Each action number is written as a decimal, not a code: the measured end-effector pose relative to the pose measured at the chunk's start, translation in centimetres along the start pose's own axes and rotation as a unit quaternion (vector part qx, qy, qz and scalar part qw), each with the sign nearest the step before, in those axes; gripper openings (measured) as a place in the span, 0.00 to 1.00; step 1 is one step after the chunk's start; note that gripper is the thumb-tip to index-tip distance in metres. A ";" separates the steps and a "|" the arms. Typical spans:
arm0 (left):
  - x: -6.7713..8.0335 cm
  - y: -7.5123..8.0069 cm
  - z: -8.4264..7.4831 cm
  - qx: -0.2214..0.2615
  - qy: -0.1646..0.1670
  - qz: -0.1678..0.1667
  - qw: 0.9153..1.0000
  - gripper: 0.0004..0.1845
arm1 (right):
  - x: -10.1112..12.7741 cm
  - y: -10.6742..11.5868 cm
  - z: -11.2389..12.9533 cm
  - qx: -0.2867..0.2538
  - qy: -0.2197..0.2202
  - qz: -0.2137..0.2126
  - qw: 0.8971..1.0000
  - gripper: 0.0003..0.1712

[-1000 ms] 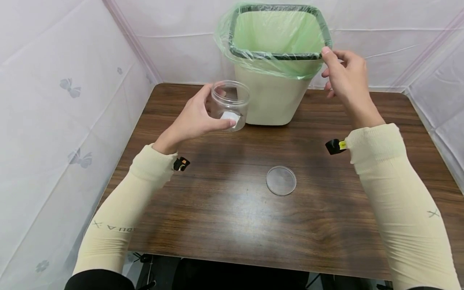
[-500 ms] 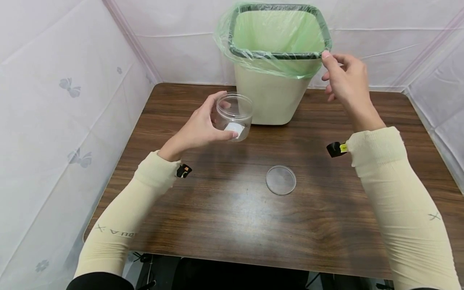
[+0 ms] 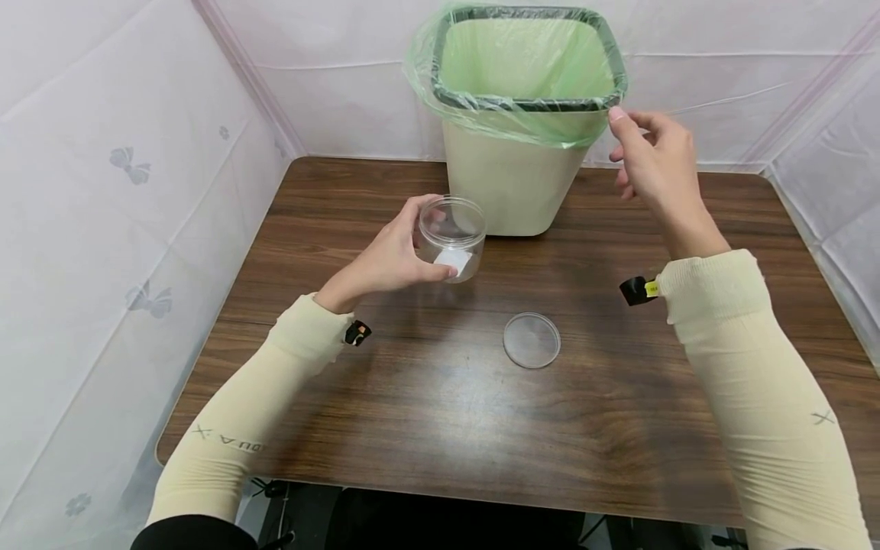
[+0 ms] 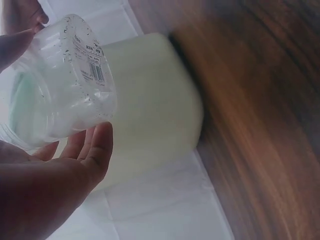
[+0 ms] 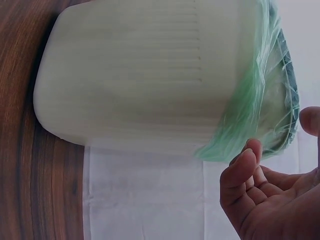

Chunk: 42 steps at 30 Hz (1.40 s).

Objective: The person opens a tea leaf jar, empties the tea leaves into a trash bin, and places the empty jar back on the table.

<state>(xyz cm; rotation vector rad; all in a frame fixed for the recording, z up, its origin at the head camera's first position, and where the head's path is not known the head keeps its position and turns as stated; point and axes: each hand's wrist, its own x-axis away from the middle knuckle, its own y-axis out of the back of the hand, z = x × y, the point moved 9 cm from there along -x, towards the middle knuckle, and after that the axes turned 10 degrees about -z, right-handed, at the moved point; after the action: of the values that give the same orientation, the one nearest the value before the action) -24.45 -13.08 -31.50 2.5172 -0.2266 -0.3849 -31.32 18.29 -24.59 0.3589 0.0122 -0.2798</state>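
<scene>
Where fingers curl, left hand [image 3: 388, 260] clasping clear jar [image 3: 450, 238] with unreadable barcode label [image 4: 93, 65]; right hand [image 3: 653, 164] loose, empty.

The head camera looks forward and down over the bench [image 3: 440, 412] toward the bin [image 3: 512, 183] at its far edge. Each wrist camera sits close to that bin, viewing its cream wall sideways; all three views share it.
</scene>
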 end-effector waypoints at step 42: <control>2.3 -4.5 5.1 -0.046 0.051 0.032 0.997 0.56 | 1.8 -0.2 -2.4 0.020 0.021 0.002 1.000 0.38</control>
<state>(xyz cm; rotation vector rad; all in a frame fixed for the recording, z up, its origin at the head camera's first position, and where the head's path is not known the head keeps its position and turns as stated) -23.59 -12.55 -38.62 2.4241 -0.2437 -0.2339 -29.51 18.44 -26.99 0.4047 0.0479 -0.2678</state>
